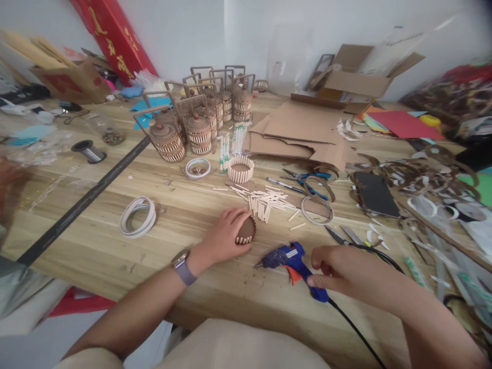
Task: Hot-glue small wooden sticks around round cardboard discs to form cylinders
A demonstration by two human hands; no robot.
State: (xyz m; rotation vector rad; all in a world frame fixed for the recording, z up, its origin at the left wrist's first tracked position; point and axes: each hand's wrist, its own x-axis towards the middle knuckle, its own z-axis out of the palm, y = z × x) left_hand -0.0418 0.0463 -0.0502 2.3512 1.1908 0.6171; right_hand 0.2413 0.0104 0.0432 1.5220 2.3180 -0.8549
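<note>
My left hand (226, 234), with a watch on its wrist, is wrapped round a small brown corrugated ring (246, 228) that has short sticks along its near side. Beside it on the table lies a blue glue gun (283, 256), its nozzle pointing left. My right hand (332, 266) is at the gun's handle, fingers curled; whether it grips the handle is unclear. Past the left hand is a pile of short wooden sticks (265, 202). A finished ring of upright sticks (240, 170) stands behind the pile.
Several small lidded baskets (200, 134) stand at the back. Cardboard (295, 125), pliers (307, 176), scissors (348, 237) and a phone (378, 195) lie to the right. A tape roll (137, 217) is at left. Another person's hand (11, 174) shows at the left edge.
</note>
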